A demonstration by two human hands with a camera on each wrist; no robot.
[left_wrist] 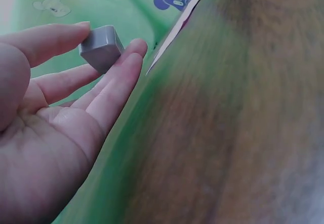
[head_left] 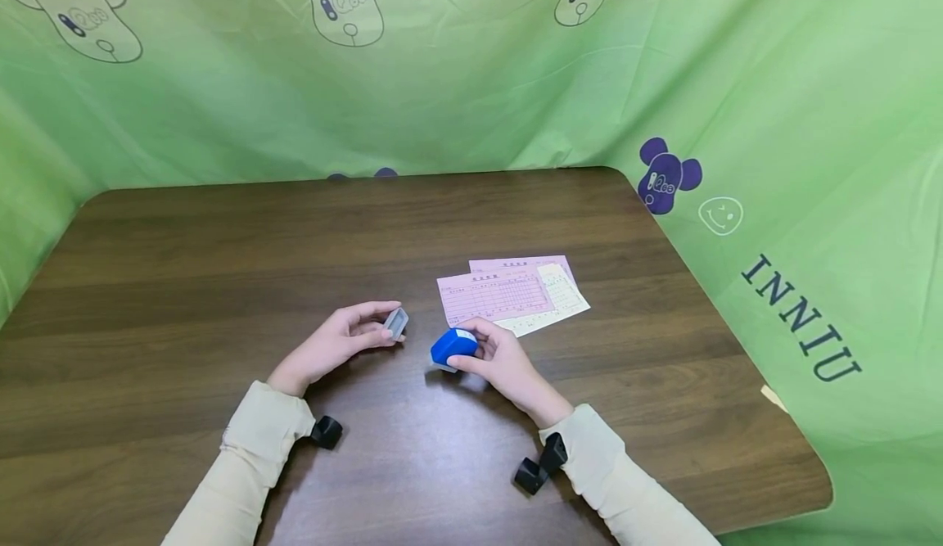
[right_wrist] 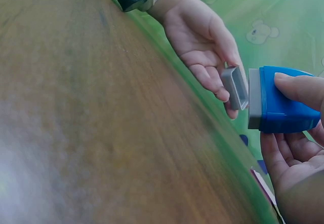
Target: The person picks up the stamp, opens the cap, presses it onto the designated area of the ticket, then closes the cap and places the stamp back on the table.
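Observation:
Between thumb and fingers, my left hand (head_left: 340,340) pinches a small grey stamp cap (head_left: 396,324), its hollow side turned toward the right hand. In the left wrist view the cap (left_wrist: 102,48) shows its closed outer faces. My right hand (head_left: 508,362) grips a blue self-inking stamp (head_left: 453,345) with a grey base, thumb on one side and fingers on the other. The right wrist view shows the stamp (right_wrist: 286,100) and the cap (right_wrist: 234,88) apart, the grey base facing left. Both are held above the table.
Pink printed forms (head_left: 494,296) and a white form (head_left: 563,288) overlap on the brown wooden table (head_left: 221,284), just beyond the right hand. A green patterned curtain (head_left: 471,96) surrounds the table's back and sides. Black devices (head_left: 327,432) sit at both wrists.

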